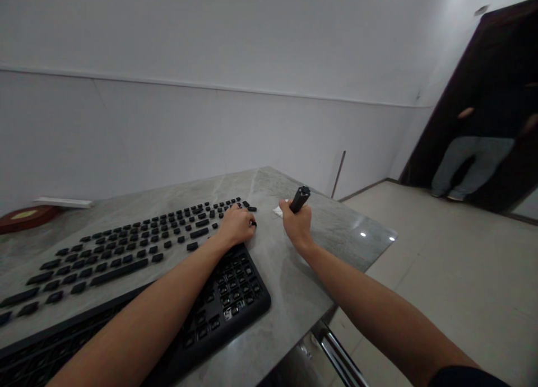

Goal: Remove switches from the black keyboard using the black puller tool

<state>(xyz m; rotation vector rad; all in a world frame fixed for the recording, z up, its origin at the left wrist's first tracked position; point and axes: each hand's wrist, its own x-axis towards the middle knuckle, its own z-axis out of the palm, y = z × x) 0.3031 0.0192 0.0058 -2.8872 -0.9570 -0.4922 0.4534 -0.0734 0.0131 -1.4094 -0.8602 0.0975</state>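
My left hand has its fingers curled at the right end of rows of loose black keycaps. A small black keycap shows at its thumb side, seemingly pinched there. Below that hand lies a black keyboard base with its key sockets bare, partly hidden by my left forearm. My right hand is wrapped round a thick black-handled tool that points upward; its lower end is hidden. Just left of this fist, a white piece, perhaps a tissue, rests on the tabletop.
The grey marble-patterned table ends at a corner on the right. A reddish-brown round object and a white strip lie at the far left. A person in grey trousers stands by a dark doorway. A wall runs behind the table.
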